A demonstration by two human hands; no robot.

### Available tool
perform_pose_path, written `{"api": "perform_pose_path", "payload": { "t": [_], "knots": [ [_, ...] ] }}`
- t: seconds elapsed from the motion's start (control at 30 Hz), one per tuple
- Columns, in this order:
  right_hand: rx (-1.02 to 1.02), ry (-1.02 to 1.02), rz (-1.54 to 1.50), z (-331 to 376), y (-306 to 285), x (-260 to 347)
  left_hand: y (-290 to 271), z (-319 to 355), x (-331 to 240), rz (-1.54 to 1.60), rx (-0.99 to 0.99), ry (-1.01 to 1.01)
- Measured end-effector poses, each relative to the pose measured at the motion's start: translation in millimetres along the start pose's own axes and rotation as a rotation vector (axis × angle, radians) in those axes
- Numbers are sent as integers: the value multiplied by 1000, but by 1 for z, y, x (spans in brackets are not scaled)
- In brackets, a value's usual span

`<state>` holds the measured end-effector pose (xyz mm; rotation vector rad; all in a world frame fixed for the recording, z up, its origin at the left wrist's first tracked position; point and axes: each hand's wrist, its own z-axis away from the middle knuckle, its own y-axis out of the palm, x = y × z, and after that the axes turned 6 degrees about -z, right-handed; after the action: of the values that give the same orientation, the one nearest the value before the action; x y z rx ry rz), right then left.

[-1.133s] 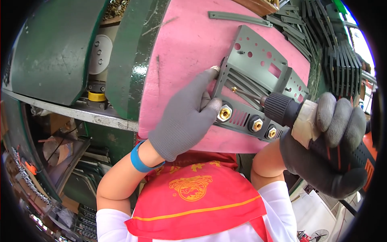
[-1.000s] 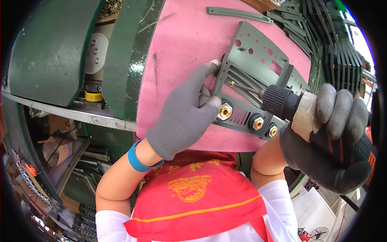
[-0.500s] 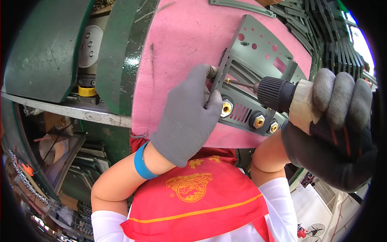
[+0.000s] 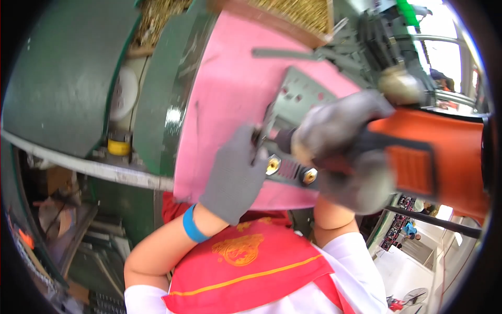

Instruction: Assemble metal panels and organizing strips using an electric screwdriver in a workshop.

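A grey metal panel [image 4: 298, 94] with round holes and slots lies on a pink mat [image 4: 222, 83]. Two brass fittings [image 4: 273, 165] show along its near side. My left hand [image 4: 230, 178], in a grey knit glove, grips the panel's left edge between thumb and fingers. My right hand [image 4: 340, 136], gloved and blurred by motion, is wrapped round an orange and black power screwdriver [image 4: 418, 157]. The tool points left, its front end close to the panel's left edge beside my left fingers. Its tip, and any screw there, cannot be made out.
A box [image 4: 261, 20] of many small brass-coloured parts stands at the far edge. A grey metal strip [image 4: 287, 54] lies beyond the panel, with more dark metal pieces [image 4: 374, 47] stacked to its right. Green sheets [image 4: 157, 99] cover the bench at left.
The view has shifted, bringing in the box of brass parts and the orange tool body. My right hand and the screwdriver have moved left toward the panel's edge. My left hand keeps its grip.
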<state>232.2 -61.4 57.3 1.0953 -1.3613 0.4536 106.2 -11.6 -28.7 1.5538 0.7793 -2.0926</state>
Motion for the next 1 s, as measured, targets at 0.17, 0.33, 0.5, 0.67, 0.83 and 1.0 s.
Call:
{"api": "perform_pose_path", "payload": {
  "t": [0.17, 0.33, 0.5, 0.67, 0.83, 1.0],
  "knots": [
    [120, -185, 328, -6, -3, 9, -2, 2, -1, 78, 66, 10],
    [269, -248, 507, -7, -9, 21, -34, -7, -7, 267, 286, -79],
    [150, -282, 14, -2, -11, 32, -47, -20, -1, 520, 369, -278],
    [-165, -224, -252, 1, 5, 45, -37, -29, -5, 773, 393, -331],
    [-152, -251, -262, 3, 16, 43, -35, -33, -17, 955, 405, -501],
    [-106, -292, -166, 6, 13, 40, -28, -24, -20, 991, 355, -566]
  ]
}}
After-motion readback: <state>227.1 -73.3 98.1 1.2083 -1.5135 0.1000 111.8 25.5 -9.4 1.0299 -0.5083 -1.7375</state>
